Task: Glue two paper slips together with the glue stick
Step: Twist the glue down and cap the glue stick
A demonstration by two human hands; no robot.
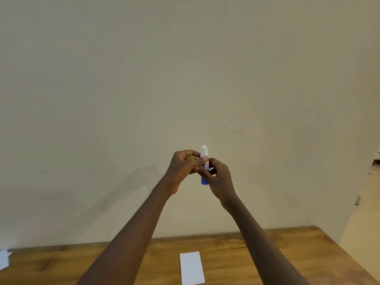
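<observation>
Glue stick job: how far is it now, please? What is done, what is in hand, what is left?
Done: the glue stick looks uncapped, its white tip bare; the left hand seems to hold a yellowish cap. In hand: the right hand holds the stick upright, high above the table. Left: no glue applied yet. One slip lies flat on the table, more paper at the left edge; gluing and pressing remain.
</observation>
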